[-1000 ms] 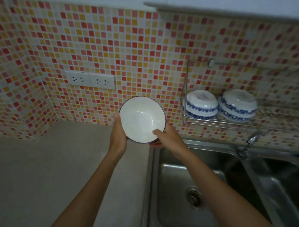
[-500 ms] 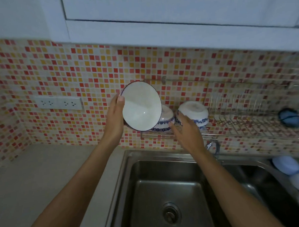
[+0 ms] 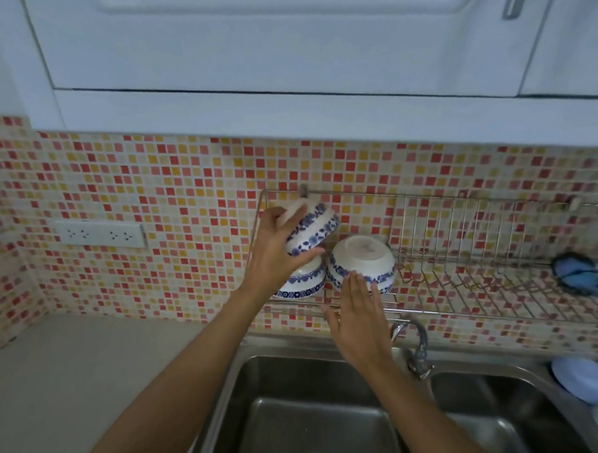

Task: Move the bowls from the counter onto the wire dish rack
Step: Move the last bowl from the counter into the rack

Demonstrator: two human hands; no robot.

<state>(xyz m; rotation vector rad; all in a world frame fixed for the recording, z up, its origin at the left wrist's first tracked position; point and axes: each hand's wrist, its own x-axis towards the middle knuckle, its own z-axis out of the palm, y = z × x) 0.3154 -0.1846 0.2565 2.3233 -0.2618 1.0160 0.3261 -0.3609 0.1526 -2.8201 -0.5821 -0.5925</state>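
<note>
A person's left hand [image 3: 274,251] grips a blue-and-white bowl [image 3: 311,227], tilted and upside down, fingers wrapped around its side, above the left end of the wire dish rack [image 3: 463,253] on the tiled wall. Two more bowls sit upside down at that end of the rack: one [image 3: 301,282] directly beneath the held bowl, another [image 3: 360,258] just to its right. The right hand [image 3: 358,312], fingers straight and close together, holds nothing; its fingertips reach the right-hand bowl's rim. A steel sink [image 3: 299,414] lies below.
</note>
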